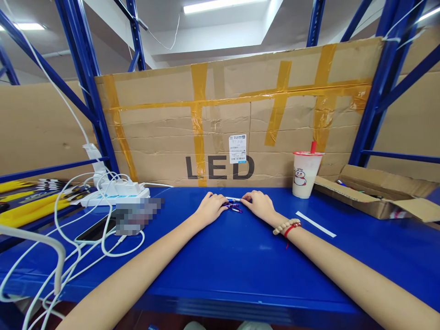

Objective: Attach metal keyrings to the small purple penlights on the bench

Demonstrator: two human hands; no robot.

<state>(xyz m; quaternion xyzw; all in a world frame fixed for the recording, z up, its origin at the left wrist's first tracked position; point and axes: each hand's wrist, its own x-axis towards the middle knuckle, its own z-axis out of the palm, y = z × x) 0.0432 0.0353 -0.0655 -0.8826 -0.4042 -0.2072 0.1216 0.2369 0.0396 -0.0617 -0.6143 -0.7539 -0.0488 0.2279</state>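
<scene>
Both of my arms reach forward over a blue metal shelf (220, 256). My left hand (210, 208) and my right hand (258, 205) rest knuckles-up near the back of the shelf, fingers curled in toward each other. Between them lie a small purple clip-like object (234, 207) and a thin white and silver pen-like stick (233, 199). Each hand's fingertips touch or pinch these small things; the exact grip is hidden. A bead bracelet and a red string (288, 226) circle my right wrist.
A taped cardboard sheet marked LED (220, 167) walls off the back. A lidded drink cup (305, 174) and an open cardboard box (374, 190) stand at right, a white paper strip (315, 224) beside them. A power strip (115, 192), white cables and a phone (94, 229) lie left.
</scene>
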